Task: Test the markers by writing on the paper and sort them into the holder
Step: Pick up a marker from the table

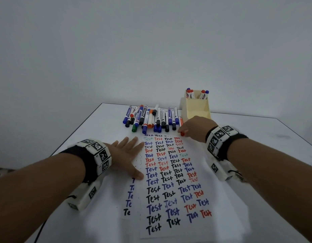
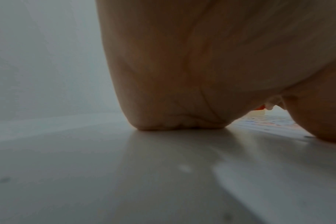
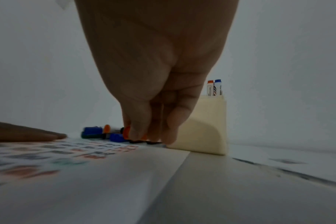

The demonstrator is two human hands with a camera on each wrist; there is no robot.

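Head view: paper point(image 1: 171, 181) lies centre frame on the white bench point(image 1: 256, 137), nearly filled with rows of "Test" in black, blue, red and faint green. Left hand point(image 1: 129, 155) lies flat, fingers spread, on its left edge. Right hand point(image 1: 195, 128), centre right, is curled round a red-capped marker point(image 1: 182, 133) at the sheet's top right corner. Loose markers point(image 1: 151, 120) are piled above the paper. Cream holder point(image 1: 197, 106), right of the pile, holds about five. Judging by this, most sorting remains.

Left wrist view: palm pressed on the bench; little else legible.

Right wrist view: fingertips point(image 3: 136, 133) pinch an orange-red cap low centre; holder point(image 3: 205, 128) stands just behind with two capped markers upright.
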